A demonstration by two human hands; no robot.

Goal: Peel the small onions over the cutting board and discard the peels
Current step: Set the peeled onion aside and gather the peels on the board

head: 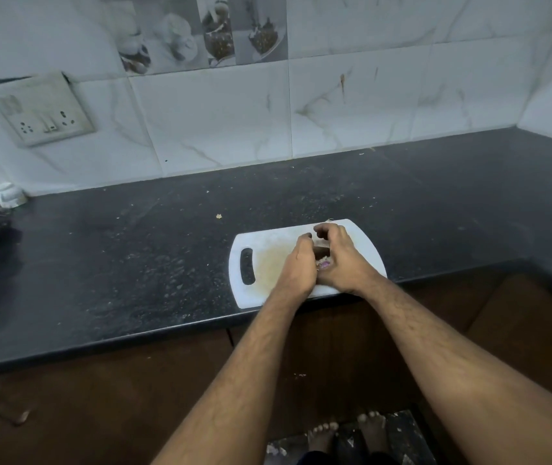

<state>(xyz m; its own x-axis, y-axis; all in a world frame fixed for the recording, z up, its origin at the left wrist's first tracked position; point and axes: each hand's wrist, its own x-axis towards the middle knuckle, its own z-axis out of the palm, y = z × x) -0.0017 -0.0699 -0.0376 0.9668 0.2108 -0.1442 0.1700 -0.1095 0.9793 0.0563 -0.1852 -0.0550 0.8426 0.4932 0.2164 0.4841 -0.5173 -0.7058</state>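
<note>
peeling in progress over the board

head view: both hands meet above the white cutting board, which lies at the front edge of the dark counter. the left hand and the right hand are pressed close together, fingers curled inward around something small held between them. a sliver of purple and pale flesh shows in the gap at the heels of the hands; this looks like a small onion, held just above the board rather than resting on it. which hand carries it and which one pulls at the skin cannot be told, as the fingers hide most of it.

a yellowish stain marks the bare part of the board beside its handle slot. no other onions, peeled or unpeeled, are visible anywhere, and no heap of peels lies on the board; small pale flecks are scattered across the counter. no bin or bowl for the peels is in sight.

judging from this, the work is mid-peel on one onion. how many are finished or waiting cannot be told, and throwing away the peels appears not yet done.
</note>
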